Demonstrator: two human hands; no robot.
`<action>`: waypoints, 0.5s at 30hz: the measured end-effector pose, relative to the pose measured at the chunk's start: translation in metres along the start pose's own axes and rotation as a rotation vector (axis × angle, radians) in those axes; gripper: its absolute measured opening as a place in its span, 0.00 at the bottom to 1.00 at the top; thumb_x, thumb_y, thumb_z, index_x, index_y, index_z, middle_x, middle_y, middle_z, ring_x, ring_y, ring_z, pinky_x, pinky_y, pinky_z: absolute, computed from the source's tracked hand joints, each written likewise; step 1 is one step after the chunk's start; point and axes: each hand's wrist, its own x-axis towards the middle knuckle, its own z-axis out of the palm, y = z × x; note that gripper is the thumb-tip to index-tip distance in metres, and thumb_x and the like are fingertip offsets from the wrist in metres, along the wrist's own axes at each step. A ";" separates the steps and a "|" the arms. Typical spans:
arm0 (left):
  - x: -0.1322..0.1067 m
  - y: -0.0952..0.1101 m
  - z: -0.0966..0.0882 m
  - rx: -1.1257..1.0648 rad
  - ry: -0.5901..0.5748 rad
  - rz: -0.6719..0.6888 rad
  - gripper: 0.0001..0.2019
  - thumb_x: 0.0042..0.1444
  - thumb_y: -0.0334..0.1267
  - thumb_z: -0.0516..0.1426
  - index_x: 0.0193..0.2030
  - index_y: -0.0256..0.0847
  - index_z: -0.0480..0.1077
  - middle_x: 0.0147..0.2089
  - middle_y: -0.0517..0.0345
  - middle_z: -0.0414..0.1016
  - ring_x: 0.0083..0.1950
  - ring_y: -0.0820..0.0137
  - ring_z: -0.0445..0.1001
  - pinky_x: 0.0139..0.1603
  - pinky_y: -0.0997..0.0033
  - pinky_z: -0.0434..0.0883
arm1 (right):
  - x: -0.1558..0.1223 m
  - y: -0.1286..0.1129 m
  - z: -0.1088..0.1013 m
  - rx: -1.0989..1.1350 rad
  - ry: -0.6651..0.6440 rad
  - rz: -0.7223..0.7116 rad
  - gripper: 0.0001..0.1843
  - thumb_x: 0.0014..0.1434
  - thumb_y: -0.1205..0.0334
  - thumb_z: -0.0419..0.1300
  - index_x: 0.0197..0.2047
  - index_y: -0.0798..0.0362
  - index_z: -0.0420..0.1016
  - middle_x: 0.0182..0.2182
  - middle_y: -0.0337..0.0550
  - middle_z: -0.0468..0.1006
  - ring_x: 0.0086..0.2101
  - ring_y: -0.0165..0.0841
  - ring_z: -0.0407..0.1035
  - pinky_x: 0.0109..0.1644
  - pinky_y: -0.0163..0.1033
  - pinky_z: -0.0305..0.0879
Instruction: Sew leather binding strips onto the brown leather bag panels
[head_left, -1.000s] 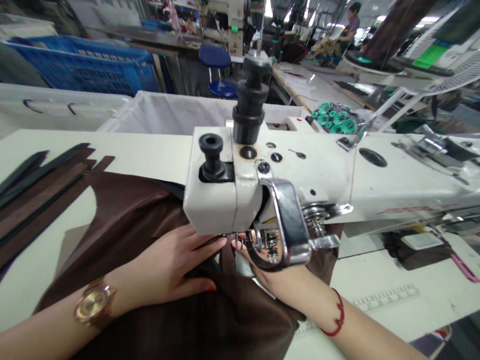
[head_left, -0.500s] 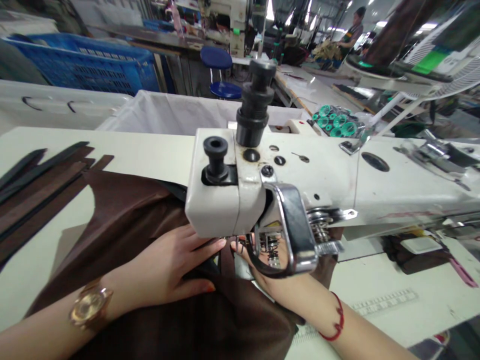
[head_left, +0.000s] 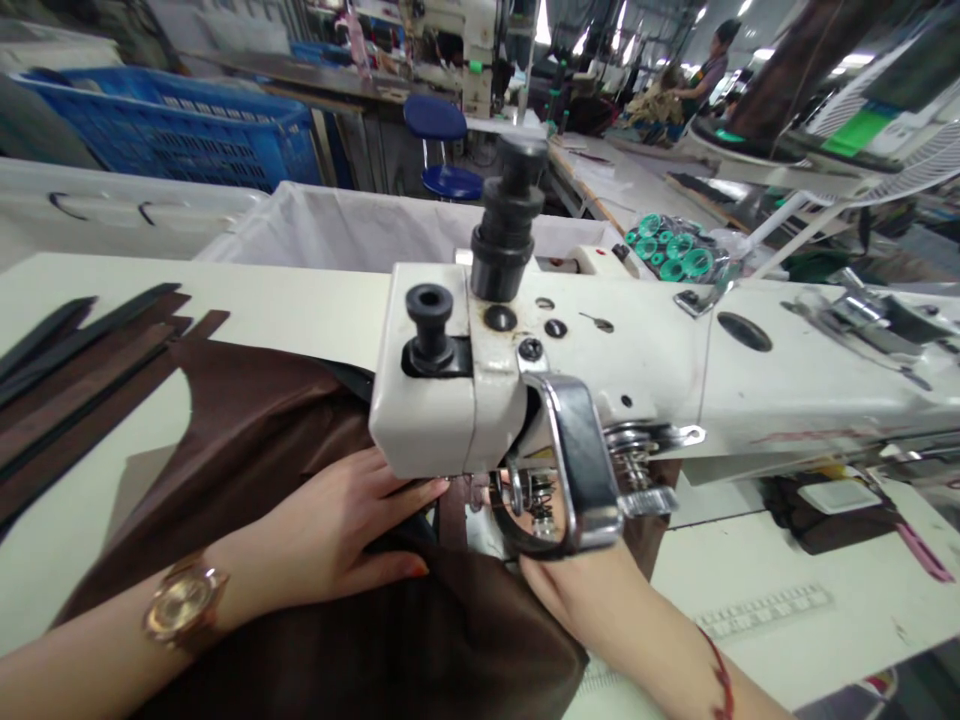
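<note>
A large piece of brown leather-like material (head_left: 300, 420) spreads over the bed of a white sewing machine (head_left: 442, 420). My left hand (head_left: 341, 535) lies flat on it, thumb apart from the fingers, with fingertips close to the needle area. A narrow brown strip (head_left: 451, 515) shows beside those fingertips, under the machine head. On the other side, my right hand (head_left: 585, 580) reaches behind the chrome-edged guard (head_left: 581, 460). Its fingers are mostly hidden by the guard and the presser parts, so what they touch cannot be seen.
Brown and black strips (head_left: 90, 370) lie on the table at left. To the right are a clear ruler (head_left: 765, 610) and a dark pouch-like item (head_left: 817, 515). Beyond stand a white-lined bin (head_left: 360, 225), a blue crate (head_left: 195, 130) and a blue stool (head_left: 435, 120). Another person (head_left: 709, 75) works far back.
My right hand has drawn back a little, toward the lower right, and its fingertips have gone from view near the needle. The left hand stays almost where it was.
</note>
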 end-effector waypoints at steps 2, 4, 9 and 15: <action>0.000 0.001 -0.002 0.000 0.016 -0.002 0.32 0.61 0.48 0.55 0.69 0.49 0.49 0.60 0.49 0.69 0.58 0.56 0.70 0.57 0.55 0.70 | -0.025 -0.001 -0.007 -0.061 0.050 0.095 0.19 0.62 0.67 0.51 0.54 0.51 0.72 0.54 0.53 0.72 0.55 0.46 0.65 0.59 0.58 0.63; 0.000 0.005 -0.004 -0.007 0.008 -0.028 0.31 0.60 0.47 0.56 0.68 0.47 0.52 0.61 0.47 0.68 0.59 0.55 0.69 0.58 0.54 0.70 | -0.050 0.001 -0.009 -0.143 0.032 0.139 0.21 0.62 0.63 0.53 0.59 0.51 0.69 0.58 0.54 0.68 0.56 0.49 0.64 0.56 0.62 0.65; 0.003 0.040 0.004 0.031 -0.009 -0.207 0.29 0.58 0.48 0.58 0.64 0.41 0.60 0.64 0.42 0.64 0.62 0.52 0.66 0.62 0.47 0.67 | -0.055 0.033 -0.007 -0.186 -0.124 0.065 0.26 0.62 0.62 0.54 0.64 0.49 0.62 0.63 0.51 0.62 0.61 0.46 0.58 0.60 0.63 0.59; 0.016 0.095 0.034 0.184 0.121 -0.533 0.31 0.60 0.51 0.55 0.64 0.32 0.59 0.65 0.36 0.61 0.67 0.50 0.59 0.65 0.45 0.61 | 0.008 0.059 -0.027 -0.115 -0.244 0.008 0.22 0.61 0.63 0.57 0.59 0.48 0.69 0.60 0.48 0.68 0.57 0.42 0.63 0.60 0.56 0.60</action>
